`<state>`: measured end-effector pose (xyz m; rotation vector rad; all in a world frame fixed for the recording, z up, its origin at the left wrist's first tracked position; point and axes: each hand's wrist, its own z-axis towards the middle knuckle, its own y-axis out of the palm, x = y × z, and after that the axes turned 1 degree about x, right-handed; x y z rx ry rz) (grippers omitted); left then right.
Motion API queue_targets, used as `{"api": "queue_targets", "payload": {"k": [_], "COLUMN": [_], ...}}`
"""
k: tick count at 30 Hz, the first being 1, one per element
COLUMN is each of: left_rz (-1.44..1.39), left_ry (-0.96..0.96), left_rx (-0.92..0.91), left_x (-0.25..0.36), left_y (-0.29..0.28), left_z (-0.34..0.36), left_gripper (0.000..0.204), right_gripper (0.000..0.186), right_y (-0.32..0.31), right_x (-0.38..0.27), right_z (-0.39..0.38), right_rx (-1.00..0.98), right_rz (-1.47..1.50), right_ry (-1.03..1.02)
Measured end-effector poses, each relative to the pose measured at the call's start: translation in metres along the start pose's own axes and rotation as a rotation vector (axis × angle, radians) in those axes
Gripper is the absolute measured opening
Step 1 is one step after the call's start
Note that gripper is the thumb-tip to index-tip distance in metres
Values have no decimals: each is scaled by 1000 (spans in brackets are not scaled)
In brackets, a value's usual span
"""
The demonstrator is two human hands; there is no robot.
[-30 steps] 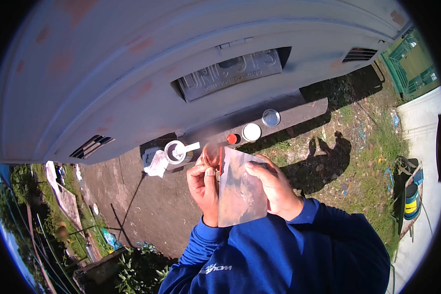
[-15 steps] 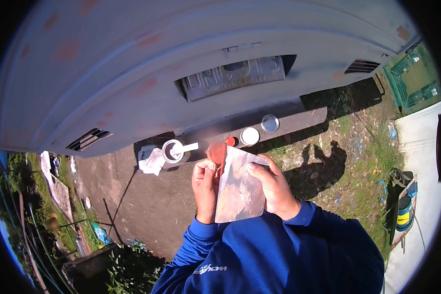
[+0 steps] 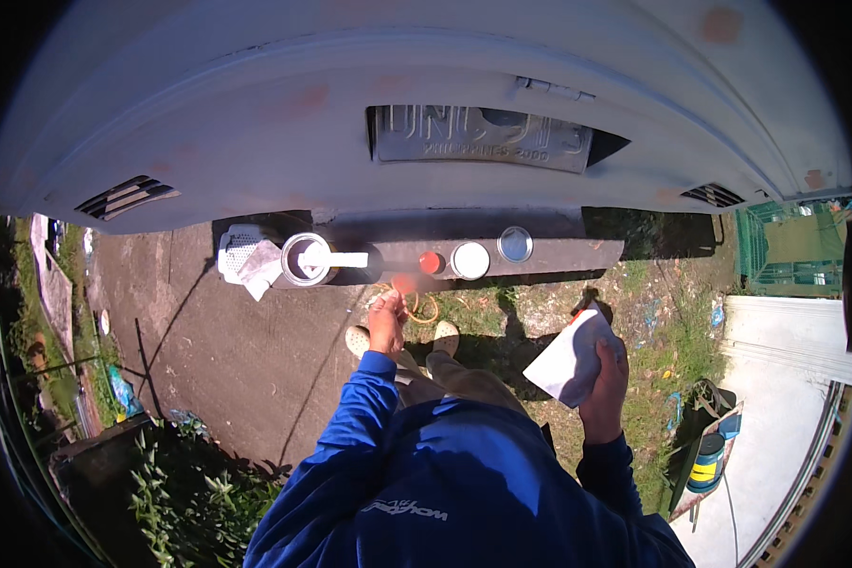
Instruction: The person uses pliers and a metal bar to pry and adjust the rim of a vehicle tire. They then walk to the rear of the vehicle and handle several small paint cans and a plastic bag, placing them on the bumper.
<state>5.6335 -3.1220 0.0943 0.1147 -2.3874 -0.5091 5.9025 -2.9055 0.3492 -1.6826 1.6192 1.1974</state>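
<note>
My left hand (image 3: 385, 320) is raised near the bumper's edge, its fingers pinched on a small reddish-orange piece (image 3: 403, 283) that is too blurred to name. Out to the right, my right hand (image 3: 604, 383) grips a flat whitish sheet (image 3: 568, 358) by its side. A red-orange smear shows at the sheet's upper edge. On the dark bumper (image 3: 577, 254) ahead stand an open can (image 3: 291, 268) with a white flat stick (image 3: 348, 259) across its mouth, a small red cap (image 3: 431, 262), a round white lid (image 3: 470, 260) and a round bluish-grey tin (image 3: 515, 244).
The pale grey vehicle rear (image 3: 284, 142) with reddish patches and a number plate (image 3: 483, 137) fills the upper view. A cloth (image 3: 259, 269) lies by a white perforated basket (image 3: 237, 248) at left. A green mesh fence (image 3: 790, 248) and a blue-yellow bucket (image 3: 706, 464) are at right.
My hands have come apart. The right moved away rightward with the sheet, while the left stays near the bumper, holding the reddish-orange piece. The view has shifted and tilted.
</note>
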Motion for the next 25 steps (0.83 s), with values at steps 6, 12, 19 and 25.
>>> {"api": "queue_targets", "payload": {"k": [6, 12, 19, 25], "left_rz": [36, -77, -125, -608], "left_ry": [71, 85, 41, -119], "left_rx": [139, 74, 303, 323], "left_x": [-5, -11, -16, -51], "left_y": [-9, -24, -58, -124], "left_z": [72, 85, 62, 147], "left_gripper": [11, 18, 21, 36], "right_gripper": [27, 25, 25, 35], "right_y": [-11, -4, 12, 32], "right_x": [14, 22, 29, 29], "right_z": [-8, -7, -8, -19], "right_rx": [77, 27, 12, -72], "right_rz": [-76, -76, -115, -238], "right_ry": [38, 68, 80, 125]}}
